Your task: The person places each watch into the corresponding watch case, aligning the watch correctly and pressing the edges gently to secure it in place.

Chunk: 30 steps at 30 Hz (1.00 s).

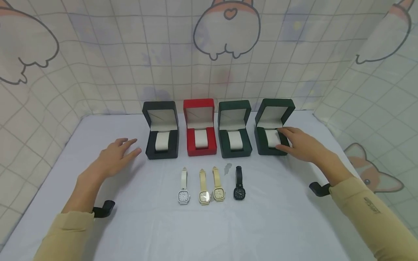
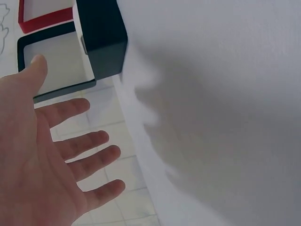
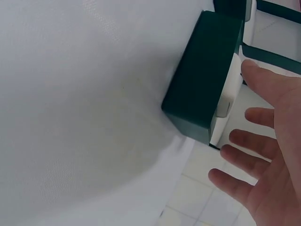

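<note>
A black watch box point(image 1: 162, 155), a red watch box point(image 1: 201, 152), a green watch box point(image 1: 236, 153) and a right-hand green watch box point(image 1: 260, 142) stand in a row, lids raised, each showing a white cushion. My left hand point(image 1: 112, 158), fingers spread, hovers left of the black box, holding nothing. Over the right side of the right-hand green box is my right hand point(image 1: 303, 145), its fingers relaxed and overlapping the box's edge in the head view. In the right wrist view that palm point(image 3: 287, 160) faces the box with nothing gripped.
In front of the boxes lie a white watch point(image 1: 184, 196), a gold watch point(image 1: 204, 196), a second gold watch point(image 1: 218, 193) and a black watch point(image 1: 239, 193), straps pointing away. A grey mark point(image 1: 227, 168) shows on the white tablecloth point(image 1: 209, 232). Behind hangs a checked curtain point(image 1: 156, 79).
</note>
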{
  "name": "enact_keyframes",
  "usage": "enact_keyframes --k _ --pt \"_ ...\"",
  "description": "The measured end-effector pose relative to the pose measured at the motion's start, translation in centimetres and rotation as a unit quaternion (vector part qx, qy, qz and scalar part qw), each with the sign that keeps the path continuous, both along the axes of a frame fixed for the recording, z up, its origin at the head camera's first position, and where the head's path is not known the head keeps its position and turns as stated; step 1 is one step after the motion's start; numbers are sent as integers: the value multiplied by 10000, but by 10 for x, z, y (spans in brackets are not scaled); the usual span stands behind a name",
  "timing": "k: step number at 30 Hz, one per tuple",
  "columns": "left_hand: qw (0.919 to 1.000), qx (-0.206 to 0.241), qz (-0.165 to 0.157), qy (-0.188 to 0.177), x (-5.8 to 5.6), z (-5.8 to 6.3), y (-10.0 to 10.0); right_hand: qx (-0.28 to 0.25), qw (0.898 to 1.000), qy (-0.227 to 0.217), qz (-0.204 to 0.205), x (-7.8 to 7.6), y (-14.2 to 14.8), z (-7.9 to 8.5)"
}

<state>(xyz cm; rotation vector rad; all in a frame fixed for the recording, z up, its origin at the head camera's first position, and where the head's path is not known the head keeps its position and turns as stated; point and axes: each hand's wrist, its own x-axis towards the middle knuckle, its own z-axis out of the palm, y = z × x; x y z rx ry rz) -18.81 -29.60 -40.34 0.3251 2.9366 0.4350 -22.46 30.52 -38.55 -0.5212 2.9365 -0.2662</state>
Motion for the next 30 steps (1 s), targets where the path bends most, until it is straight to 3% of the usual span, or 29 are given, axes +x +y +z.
enact_keyframes --k 9,20,30 --pt "9989 290 -108 361 11 10 17 3 9998 81 155 -9 -6 -7" --pt "9986 383 -98 344 24 1 42 -364 9991 -121 160 -18 -9 -8" --pt "9974 427 -194 538 32 1 67 -417 9976 -210 515 -34 -8 -4"
